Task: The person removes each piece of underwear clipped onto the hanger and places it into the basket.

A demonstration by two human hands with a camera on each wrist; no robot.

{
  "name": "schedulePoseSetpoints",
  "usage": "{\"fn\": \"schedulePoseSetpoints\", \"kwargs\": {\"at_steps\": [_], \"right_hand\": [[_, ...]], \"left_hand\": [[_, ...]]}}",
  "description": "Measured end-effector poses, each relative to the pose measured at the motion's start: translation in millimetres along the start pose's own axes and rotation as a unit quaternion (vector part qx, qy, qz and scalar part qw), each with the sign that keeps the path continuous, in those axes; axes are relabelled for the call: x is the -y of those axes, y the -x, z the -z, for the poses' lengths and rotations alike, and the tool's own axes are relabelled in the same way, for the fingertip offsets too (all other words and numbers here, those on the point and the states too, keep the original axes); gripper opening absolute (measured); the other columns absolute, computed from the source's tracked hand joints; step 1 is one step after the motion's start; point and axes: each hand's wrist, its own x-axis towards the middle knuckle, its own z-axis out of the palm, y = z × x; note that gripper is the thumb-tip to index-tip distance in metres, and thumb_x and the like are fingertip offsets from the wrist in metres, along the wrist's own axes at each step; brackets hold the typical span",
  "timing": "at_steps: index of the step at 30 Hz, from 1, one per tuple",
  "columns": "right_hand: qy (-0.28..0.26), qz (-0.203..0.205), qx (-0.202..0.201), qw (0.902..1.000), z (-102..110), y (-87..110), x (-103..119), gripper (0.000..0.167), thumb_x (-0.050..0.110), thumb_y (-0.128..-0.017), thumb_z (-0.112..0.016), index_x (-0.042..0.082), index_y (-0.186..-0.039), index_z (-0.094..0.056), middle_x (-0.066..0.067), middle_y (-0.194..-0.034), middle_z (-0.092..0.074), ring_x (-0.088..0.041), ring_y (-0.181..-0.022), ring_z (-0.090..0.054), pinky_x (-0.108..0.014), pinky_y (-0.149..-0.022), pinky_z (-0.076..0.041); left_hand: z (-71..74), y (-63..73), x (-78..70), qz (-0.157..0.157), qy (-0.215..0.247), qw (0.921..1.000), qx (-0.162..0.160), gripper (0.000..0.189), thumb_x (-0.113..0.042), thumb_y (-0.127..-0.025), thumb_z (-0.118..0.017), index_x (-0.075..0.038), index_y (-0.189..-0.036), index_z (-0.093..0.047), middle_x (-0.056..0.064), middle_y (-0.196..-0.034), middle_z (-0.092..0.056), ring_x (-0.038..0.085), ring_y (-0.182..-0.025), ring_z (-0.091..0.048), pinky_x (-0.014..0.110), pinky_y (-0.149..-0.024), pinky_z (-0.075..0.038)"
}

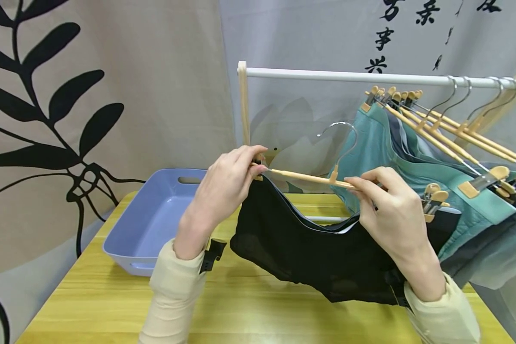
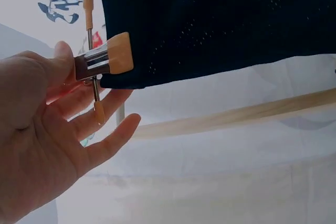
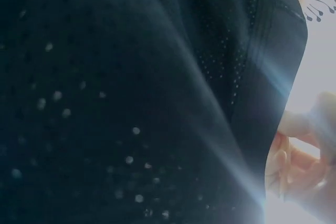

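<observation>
Head view shows both hands at one hanger (image 1: 303,177), which serves here as the landmark. The left hand (image 1: 221,184) is at its left end, where the thumb and forefinger pinch a clip (image 2: 102,60); the left wrist view shows the remaining fingers loosely spread, slightly bent, behind and below that clip. The right hand (image 1: 393,217) holds the bar just right of the hook (image 1: 352,138), thumb and forefinger closed on it, the other fingers curled in. Below the hanger hangs the black garment (image 1: 314,263), its left corner in the clip's jaws and its waist edge sagging in the middle. A second clip (image 1: 434,203) sits beyond the right hand, at the hanger's right end. The right wrist view is mostly filled by dark cloth, with fingers at its right edge washed out by glare. Teal garments (image 1: 417,167) hang to the right of the hanger, on a rack (image 1: 305,73) whose rail runs above and behind it. Left of the hanger, a blue basin (image 1: 148,212) stands on the table (image 1: 107,306).
</observation>
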Motion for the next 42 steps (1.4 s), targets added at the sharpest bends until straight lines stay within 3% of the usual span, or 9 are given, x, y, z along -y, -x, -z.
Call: {"fn": "schedulePoseSetpoints", "kwargs": {"at_steps": [4, 8, 19, 26, 42], "right_hand": [[-0.004, 0.005, 0.001, 1.0, -1.3, 0.1, 0.7, 0.017, -0.008, -0.073, -0.072, -0.002, -0.089, -0.074, -0.014, -0.08, -0.061, -0.022, -0.069, -0.055, -0.029, -0.061, -0.041], [-0.01, 0.008, 0.0, 0.9999, -2.0, -0.1, 1.7, 0.017, -0.008, -0.072, -0.074, -0.004, -0.088, -0.074, -0.015, -0.079, -0.061, -0.022, -0.069, -0.055, -0.029, -0.061, -0.041], [-0.023, 0.011, 0.006, 0.9997, -3.1, -0.5, 3.8, 0.02, -0.008, -0.069, -0.075, -0.003, -0.089, -0.074, -0.014, -0.08, -0.061, -0.022, -0.069, -0.055, -0.028, -0.061, -0.041], [-0.029, 0.014, 0.006, 0.9995, -4.5, -2.2, 4.9, 0.02, -0.008, -0.07, -0.076, -0.002, -0.088, -0.075, -0.013, -0.079, -0.062, -0.021, -0.069, -0.055, -0.027, -0.061, -0.041], [-0.027, 0.019, 0.013, 0.9994, -7.5, -3.5, 6.2, 0.019, -0.01, -0.071, -0.073, -0.002, -0.088, -0.074, -0.013, -0.078, -0.061, -0.02, -0.069, -0.054, -0.027, -0.059, -0.041]], "left_hand": [[1.5, 1.8, -1.3, 0.019, 0.049, 0.9986, -0.006, 0.02, -0.011, -0.092, -0.06, -0.001, -0.109, -0.061, 0.007, -0.094, -0.065, 0.015, -0.076, -0.062, 0.03, -0.073, -0.051], [1.7, 3.3, -1.4, 0.019, 0.082, 0.9961, -0.029, 0.015, -0.005, -0.089, -0.062, 0.001, -0.102, -0.062, 0.007, -0.089, -0.065, 0.015, -0.073, -0.06, 0.027, -0.069, -0.05], [3.4, 6.9, -1.8, 0.021, 0.067, 0.9961, -0.052, 0.01, -0.001, -0.087, -0.063, -0.001, -0.096, -0.063, 0.006, -0.082, -0.067, 0.013, -0.072, -0.064, 0.027, -0.063, -0.048], [5.8, 8.4, -2.8, 0.025, 0.048, 0.996, -0.071, 0.01, -0.005, -0.084, -0.067, -0.004, -0.093, -0.064, 0.005, -0.079, -0.068, 0.013, -0.063, -0.056, 0.027, -0.058, -0.043], [6.4, 10.4, 0.2, 0.034, 0.037, 0.9955, -0.081, 0.008, -0.002, -0.082, -0.068, -0.005, -0.089, -0.065, 0.004, -0.071, -0.066, 0.017, -0.06, -0.053, 0.029, -0.057, -0.04]]}}
